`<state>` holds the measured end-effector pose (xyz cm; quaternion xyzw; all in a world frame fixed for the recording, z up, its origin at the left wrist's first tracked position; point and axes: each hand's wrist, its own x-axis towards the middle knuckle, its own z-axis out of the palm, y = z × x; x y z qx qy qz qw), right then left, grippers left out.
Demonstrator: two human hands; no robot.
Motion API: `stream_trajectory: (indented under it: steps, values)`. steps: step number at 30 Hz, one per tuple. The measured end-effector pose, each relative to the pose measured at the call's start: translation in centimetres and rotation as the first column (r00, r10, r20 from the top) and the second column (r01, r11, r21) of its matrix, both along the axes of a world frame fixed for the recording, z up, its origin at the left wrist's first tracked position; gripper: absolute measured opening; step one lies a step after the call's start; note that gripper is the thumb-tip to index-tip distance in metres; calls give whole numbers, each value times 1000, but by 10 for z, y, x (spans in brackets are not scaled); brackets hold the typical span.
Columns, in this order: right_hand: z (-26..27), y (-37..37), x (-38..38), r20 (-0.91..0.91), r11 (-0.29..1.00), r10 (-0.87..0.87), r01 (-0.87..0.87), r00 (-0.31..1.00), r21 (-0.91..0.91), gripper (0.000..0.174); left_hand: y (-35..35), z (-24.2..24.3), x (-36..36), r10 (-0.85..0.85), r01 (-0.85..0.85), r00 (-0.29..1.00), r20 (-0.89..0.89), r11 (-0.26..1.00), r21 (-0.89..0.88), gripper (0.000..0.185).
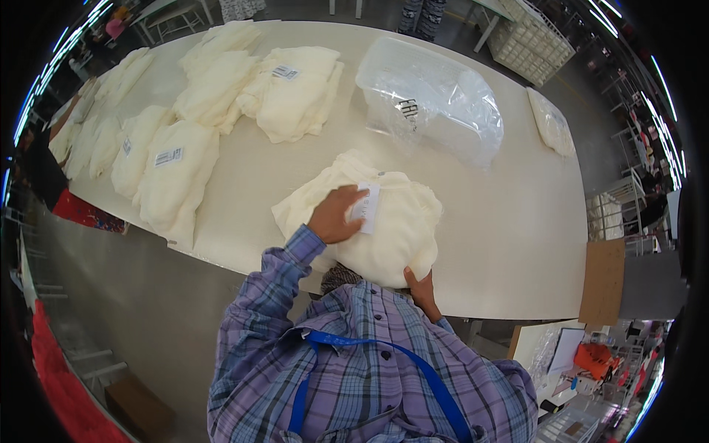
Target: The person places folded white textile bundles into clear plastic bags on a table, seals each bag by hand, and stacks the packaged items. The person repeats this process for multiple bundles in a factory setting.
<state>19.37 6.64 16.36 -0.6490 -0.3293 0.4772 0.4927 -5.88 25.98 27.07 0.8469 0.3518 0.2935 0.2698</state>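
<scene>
Before me on the table lies a folded cream garment (pixel 396 238), soft and slightly rumpled. A white card tag (pixel 366 209) bearing writing rests on top of it. My left hand (pixel 339 215) is over the garment with its fingers spread, fingertips at the tag; whether they pinch it I cannot tell. At the near right edge, my right hand (pixel 421 288) grips the garment, thumb on top and the other fingers hidden beneath.
Cream garments with labels (pixel 180 171) lie in stacks at the left, more (pixel 299 91) at the back. A clear plastic bin (pixel 432 99) with printed plastic bags stands beyond my work. One bagged garment (pixel 549 122) lies at the table's (pixel 515 238) right edge. A co-worker (pixel 44 171) stands far left.
</scene>
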Motion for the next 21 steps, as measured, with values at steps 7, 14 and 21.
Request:
stream_trajectory:
  steps: [7, 14, 21]
  values:
    - [17, 11, 39, 361, 988, -30, 82, 932, -131, 78, -25, -22, 39, 288, -308, 939, -187, 948, -86, 49]
    - [85, 47, 39, 620, 965, -152, -21, 770, 263, 61, -11, -10, 19, 675, -250, 609, 417, 662, -706, 40]
    - [107, 76, -4, 674, 861, -45, -314, 738, 401, 39, -35, -8, 18, 711, 121, 470, 523, 536, -836, 49]
